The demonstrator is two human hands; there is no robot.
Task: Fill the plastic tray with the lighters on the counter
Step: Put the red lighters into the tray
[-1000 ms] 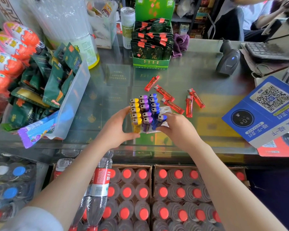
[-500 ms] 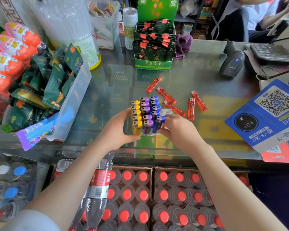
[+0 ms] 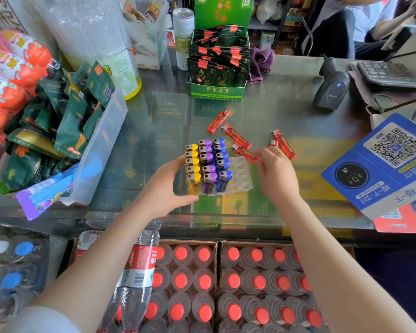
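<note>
A clear plastic tray (image 3: 241, 175) stands on the glass counter with rows of yellow, purple and blue lighters (image 3: 209, 164) upright in it; its right column of slots shows white. My left hand (image 3: 165, 188) grips the tray's left side at the yellow row. My right hand (image 3: 275, 175) is to the right of the tray and pinches a red lighter (image 3: 244, 153) by its end. Loose red lighters lie behind: one (image 3: 218, 121) far back, one (image 3: 235, 136) in the middle, two (image 3: 283, 144) on the right.
A green box of tea packets (image 3: 217, 68) stands behind the lighters. A clear bin of snack packs (image 3: 101, 140) is on the left, a barcode scanner (image 3: 332, 85) and a blue QR sign (image 3: 382, 164) on the right. Bottled water crates (image 3: 226, 284) sit below the counter.
My right hand left the blue lighters at the tray's front, moved right and back, and took hold of a red lighter. My left hand stayed on the tray.
</note>
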